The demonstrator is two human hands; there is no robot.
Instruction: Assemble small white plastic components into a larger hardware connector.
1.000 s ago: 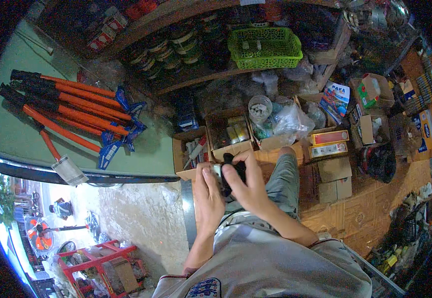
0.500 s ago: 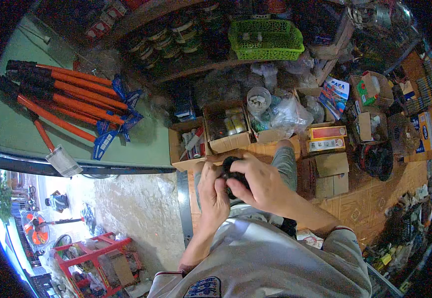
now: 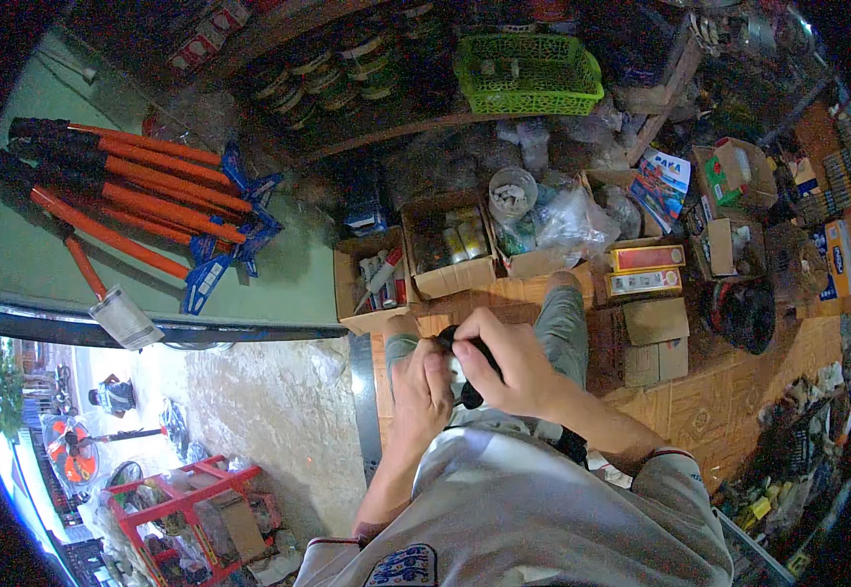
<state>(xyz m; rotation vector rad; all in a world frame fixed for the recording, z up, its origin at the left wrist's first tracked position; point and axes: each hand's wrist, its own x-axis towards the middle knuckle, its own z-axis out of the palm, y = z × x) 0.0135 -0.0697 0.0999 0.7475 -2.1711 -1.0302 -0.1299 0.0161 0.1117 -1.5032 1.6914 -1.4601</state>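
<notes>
Bent over the lap in a crowded stockroom, we see two bare hands meet on a small black object (image 3: 471, 393) with a pale, shiny part, held just above the waist of a grey shirt (image 3: 543, 489). The left hand (image 3: 422, 380) has its grip curled closed against the near side, seemingly to steady the piece, while the right hand (image 3: 512, 364) has its grip closed on the other side, thumb and bent forefinger pressed near the top, a hold that looks made for fine control. So much lies under the fingers that we cannot tell the object's full shape. Held close to the body, it seems placed for an easy look down. To the left, orange-handled tools (image 3: 166, 202) with blue tags lie side by side on a pale green bench (image 3: 293, 279), heads mostly one way, probably to keep the long handles together. Ahead, an open cardboard box (image 3: 457, 282) keeps pale cylinders from rolling, we judge, beside a clear tub (image 3: 514, 193) that gathers loose white pieces. On the shelf above, a green basket (image 3: 528, 102) appears set up there to spare room below.
</notes>
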